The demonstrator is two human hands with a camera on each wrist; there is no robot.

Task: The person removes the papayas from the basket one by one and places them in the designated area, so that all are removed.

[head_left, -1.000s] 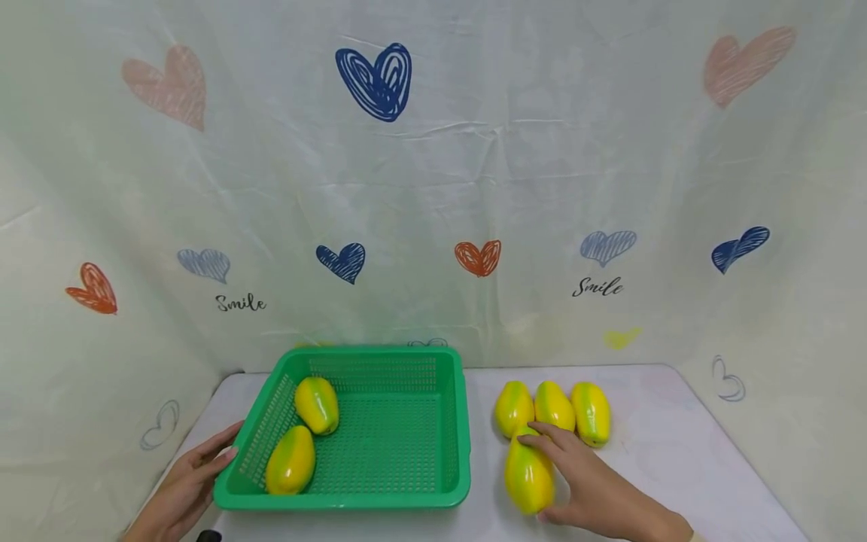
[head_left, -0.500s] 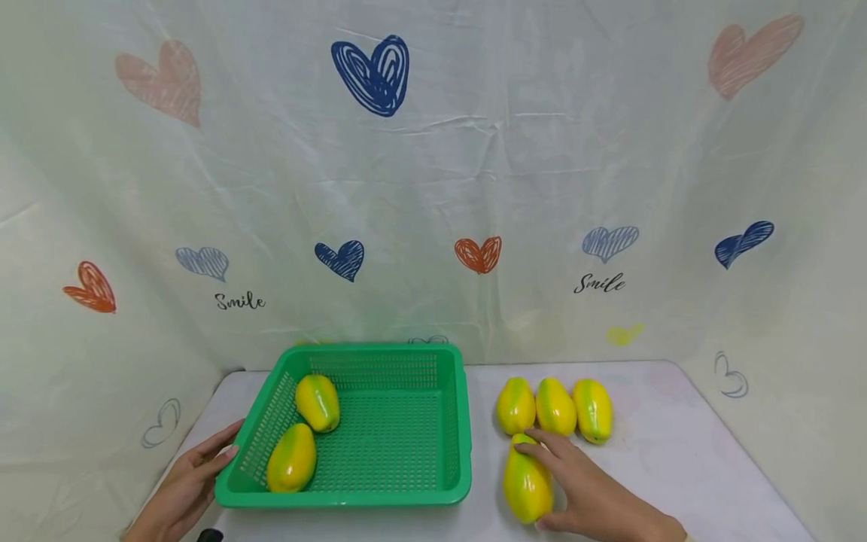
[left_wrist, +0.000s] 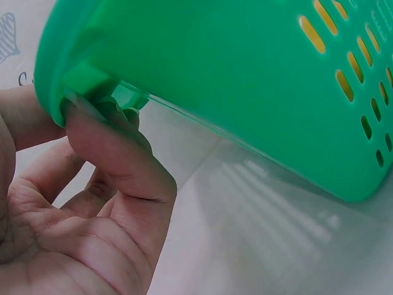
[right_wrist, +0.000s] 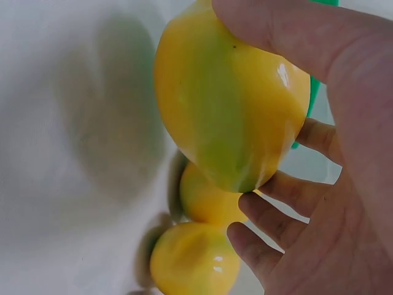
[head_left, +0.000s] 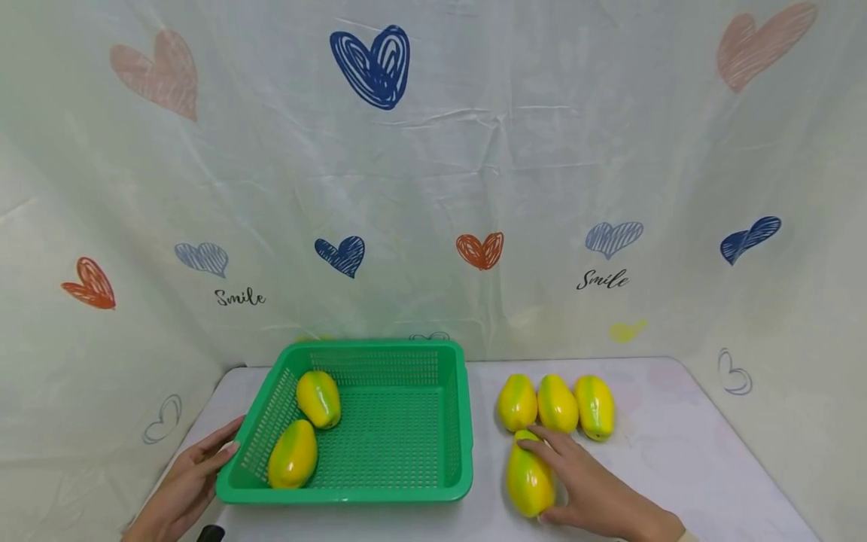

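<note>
My right hand (head_left: 589,485) grips a yellow papaya (head_left: 530,476) with a green streak, thumb at its near end and fingertips at its far end. In the right wrist view this papaya (right_wrist: 227,98) fills the top, and its shadow falls on the table to one side. My left hand (head_left: 190,478) pinches the left rim of a green plastic basket (head_left: 379,497); the left wrist view shows the thumb and a finger at that rim (left_wrist: 49,74). Two papayas, one behind (head_left: 318,399) and one in front (head_left: 293,455), lie along the basket's left side.
Three more papayas stand in a row behind the right hand: left (head_left: 518,403), middle (head_left: 558,404) and right (head_left: 594,406). The white table (head_left: 684,444) meets a curtain (head_left: 433,173) printed with hearts. A small black object (head_left: 211,533) shows at the bottom edge.
The right hand has drawn the papaya slightly toward me, away from the row behind. The left hand keeps its hold on the basket rim. The head view has tilted a little.
</note>
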